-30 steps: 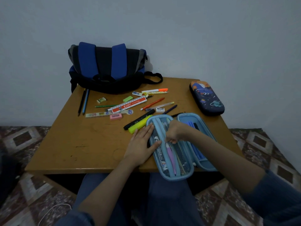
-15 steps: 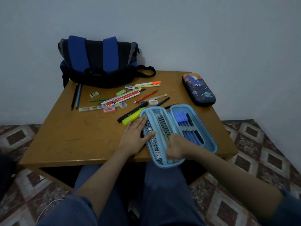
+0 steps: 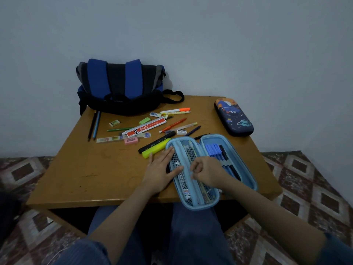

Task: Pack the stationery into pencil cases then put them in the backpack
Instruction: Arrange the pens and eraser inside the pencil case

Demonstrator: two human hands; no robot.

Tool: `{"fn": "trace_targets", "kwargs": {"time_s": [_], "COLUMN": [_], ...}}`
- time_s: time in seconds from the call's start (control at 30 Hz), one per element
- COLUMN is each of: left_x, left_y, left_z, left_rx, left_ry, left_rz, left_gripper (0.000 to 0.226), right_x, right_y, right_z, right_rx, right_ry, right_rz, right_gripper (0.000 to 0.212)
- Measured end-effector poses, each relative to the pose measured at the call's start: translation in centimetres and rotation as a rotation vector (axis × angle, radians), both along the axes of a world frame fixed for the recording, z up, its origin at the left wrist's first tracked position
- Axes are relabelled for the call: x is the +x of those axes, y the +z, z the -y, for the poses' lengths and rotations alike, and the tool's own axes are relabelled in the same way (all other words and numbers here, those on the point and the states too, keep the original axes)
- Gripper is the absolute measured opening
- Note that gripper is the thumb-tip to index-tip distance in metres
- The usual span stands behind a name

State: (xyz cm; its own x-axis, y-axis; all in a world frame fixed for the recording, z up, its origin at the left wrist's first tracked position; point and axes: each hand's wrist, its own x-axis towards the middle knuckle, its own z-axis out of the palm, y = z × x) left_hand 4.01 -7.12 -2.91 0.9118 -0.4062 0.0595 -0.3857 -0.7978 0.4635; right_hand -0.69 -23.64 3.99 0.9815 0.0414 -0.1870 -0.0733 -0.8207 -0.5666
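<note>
The open pencil case [image 3: 246, 169] overhangs the table's [image 3: 95, 169] near edge. The left hand [image 3: 162, 169] presses flat on its left rim. The right hand [image 3: 208, 173] curls over the mesh [image 3: 189, 155]; whether it pinches anything I cannot tell. The yellow highlighter [image 3: 155, 148] lies slantwise just beyond the left fingertips [image 3: 171, 150].

Blue pencil case [image 3: 198, 207] open, overhanging front edge; patterned case [image 3: 234, 117] shut; backpack [image 3: 118, 87] behind stationery [image 3: 146, 129].

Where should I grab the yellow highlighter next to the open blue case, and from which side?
Probably mid-barrel on the yellow highlighter, from above and its near side. It lies flat and slanted, with the black marker close along its far side and the blue pencil case at its far end; the left hand rests beside it.
</note>
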Motion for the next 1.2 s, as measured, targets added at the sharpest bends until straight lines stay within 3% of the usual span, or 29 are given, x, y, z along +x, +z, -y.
{"fn": "trace_targets", "kwargs": {"time_s": [0.17,0.27,0.37,0.47,0.57,0.77,1.0,1.07,1.2], "left_x": [-0.5,-1.2,-1.3,-1.0,-0.8,-0.8,-0.9,-0.9,-0.8], "left_y": [0.5,0.7,0.7,0.5,0.1,-0.1,0.0,0.0,-0.2], "left_z": [-0.2,-2.0,-5.2,-7.9,-9.0,-9.1,-9.1,-9.0,-9.2], "left_rx": [-0.116,-0.168,-0.080,0.029,0.129,0.163,0.158,0.150,0.144], "left_ry": [-0.007,0.095,0.279,0.387,0.431,0.437,0.449,0.444,0.439], "left_rz": [-0.030,0.040,0.133,0.098,0.011,-0.017,-0.008,-0.007,-0.002], "left_gripper": [0.069,0.052,0.047,0.055,0.058,0.059,0.059,0.059,0.059], "right_x": [3.5,6.3,8.5,9.8,10.5,11.3,11.2,10.6,9.6], "right_y": [0.4,0.7,0.4,-0.4,-1.3,-2.0,-2.1,-2.0,0.6], "right_z": [-1.3,-2.9,-4.9,-6.9,-8.3,-9.4,-9.5,-9.6,-8.7], "right_rx": [-0.032,-0.118,-0.254,-0.463,-0.626,-0.731,-0.676,-0.531,-0.094], "right_ry": [0.027,0.117,0.223,0.341,0.397,0.423,0.458,0.419,0.131], "right_rz": [0.201,0.313,0.336,0.322,0.307,0.309,0.312,0.385,0.581], "right_gripper": [0.011,0.016,0.023,0.034,0.039,0.037,0.043,0.042,0.035]}}
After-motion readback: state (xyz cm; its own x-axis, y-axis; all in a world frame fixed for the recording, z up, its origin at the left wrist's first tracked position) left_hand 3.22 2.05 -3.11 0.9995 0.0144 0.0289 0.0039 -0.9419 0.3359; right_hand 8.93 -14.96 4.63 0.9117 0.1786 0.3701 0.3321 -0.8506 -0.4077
